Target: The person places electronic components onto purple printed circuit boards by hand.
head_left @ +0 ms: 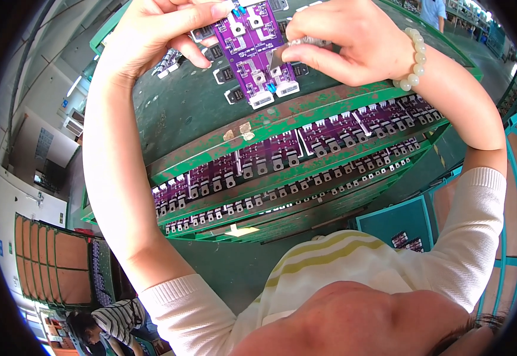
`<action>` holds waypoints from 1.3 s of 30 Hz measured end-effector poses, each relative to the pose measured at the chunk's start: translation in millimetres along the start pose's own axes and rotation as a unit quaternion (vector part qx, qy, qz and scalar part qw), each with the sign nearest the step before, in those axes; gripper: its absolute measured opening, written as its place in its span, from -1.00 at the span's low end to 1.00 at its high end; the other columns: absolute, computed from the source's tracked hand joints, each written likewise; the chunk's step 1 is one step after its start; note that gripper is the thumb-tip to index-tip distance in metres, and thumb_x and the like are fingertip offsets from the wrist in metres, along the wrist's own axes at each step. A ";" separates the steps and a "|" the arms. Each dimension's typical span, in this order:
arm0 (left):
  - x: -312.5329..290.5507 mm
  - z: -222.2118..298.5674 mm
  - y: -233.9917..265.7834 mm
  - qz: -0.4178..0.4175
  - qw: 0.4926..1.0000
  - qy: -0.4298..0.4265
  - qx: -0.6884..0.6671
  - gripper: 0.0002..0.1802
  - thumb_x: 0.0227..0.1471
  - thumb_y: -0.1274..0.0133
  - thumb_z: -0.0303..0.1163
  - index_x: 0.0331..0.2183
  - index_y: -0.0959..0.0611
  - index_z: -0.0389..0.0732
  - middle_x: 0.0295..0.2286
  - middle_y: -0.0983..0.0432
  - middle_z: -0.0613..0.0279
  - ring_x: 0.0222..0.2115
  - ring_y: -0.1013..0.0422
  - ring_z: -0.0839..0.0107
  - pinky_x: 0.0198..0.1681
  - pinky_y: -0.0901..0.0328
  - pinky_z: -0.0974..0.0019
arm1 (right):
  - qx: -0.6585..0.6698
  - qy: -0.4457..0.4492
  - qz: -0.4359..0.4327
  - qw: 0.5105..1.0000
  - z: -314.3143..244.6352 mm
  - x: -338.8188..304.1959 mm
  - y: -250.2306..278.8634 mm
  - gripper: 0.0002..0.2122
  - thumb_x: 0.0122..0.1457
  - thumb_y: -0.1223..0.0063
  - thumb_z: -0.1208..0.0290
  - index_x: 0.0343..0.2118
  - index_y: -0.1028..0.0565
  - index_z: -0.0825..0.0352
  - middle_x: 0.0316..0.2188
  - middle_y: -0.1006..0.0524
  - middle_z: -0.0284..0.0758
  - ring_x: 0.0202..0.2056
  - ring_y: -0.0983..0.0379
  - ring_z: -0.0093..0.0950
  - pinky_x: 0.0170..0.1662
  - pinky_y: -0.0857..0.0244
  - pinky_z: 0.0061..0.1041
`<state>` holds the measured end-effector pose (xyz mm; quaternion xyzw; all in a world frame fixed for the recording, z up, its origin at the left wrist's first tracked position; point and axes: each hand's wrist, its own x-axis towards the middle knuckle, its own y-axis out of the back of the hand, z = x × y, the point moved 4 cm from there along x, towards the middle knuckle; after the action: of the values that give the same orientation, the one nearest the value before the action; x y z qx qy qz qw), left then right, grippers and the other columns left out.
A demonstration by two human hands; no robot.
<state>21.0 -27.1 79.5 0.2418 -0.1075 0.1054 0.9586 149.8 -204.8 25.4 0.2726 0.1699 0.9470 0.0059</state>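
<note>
A purple circuit board (255, 52) is held up over the green shelf top, with metal plates, white connectors, blue parts and black tabs along its sides. My left hand (162, 28) grips it by its upper left edge, thumb on the face. On the board's right, my right hand (350, 43) is closed around a slim metal tool (307, 41), whose thin end reaches over the board's lower right part. The exact kind of tool is hidden by my fingers.
Under the green, chipped front rail (297, 110) of the rack, lower tiers hold rows of similar purple boards (329, 135). A teal tray (392, 222) with small boards lies at lower right. A person in a striped top (116, 320) bends at lower left; another person (433, 13) stands far right.
</note>
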 end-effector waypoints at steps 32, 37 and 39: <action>8.7 -10.2 6.1 -0.009 1.000 0.014 -0.013 -0.84 0.14 -0.24 -0.50 -0.29 -0.71 -0.44 -0.45 -0.66 0.00 -0.61 -0.60 0.28 -0.58 -0.56 0.34 | 0.153 -0.178 -0.150 0.960 -2.9 -2.3 -6.3 -0.82 0.15 -0.33 0.36 -0.44 -0.53 0.31 -0.68 -0.42 -0.35 -0.73 -0.31 -0.43 -0.64 -0.11 -0.45; 2.1 -8.9 8.4 -0.038 0.999 -0.001 -0.026 -0.83 0.13 -0.25 -0.50 -0.26 -0.71 -0.43 -0.43 -0.68 -0.02 -0.56 -0.62 0.27 -0.55 -0.58 0.30 | 0.198 -0.231 -0.152 0.940 0.1 -0.1 1.0 -0.77 0.22 -0.24 0.25 -0.22 -0.59 0.30 -0.43 -0.59 -0.24 -0.61 -0.44 -0.37 -0.58 -0.21 -0.38; -4.5 -4.2 8.7 -0.058 0.997 0.001 -0.041 -0.80 0.12 -0.24 -0.51 -0.23 -0.72 -0.44 -0.40 -0.68 -0.05 -0.55 -0.62 0.26 -0.52 -0.60 0.26 | 0.215 -0.356 -0.067 0.907 4.2 13.4 16.4 -0.78 0.15 -0.32 0.39 -0.44 -0.45 0.31 -0.60 -0.38 -0.36 -0.68 -0.32 -0.52 -0.60 -0.18 -0.51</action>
<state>15.2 -18.2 78.6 0.2081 -0.0964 0.0449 0.9723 141.8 -217.6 40.9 0.5744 0.3735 0.7249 0.0711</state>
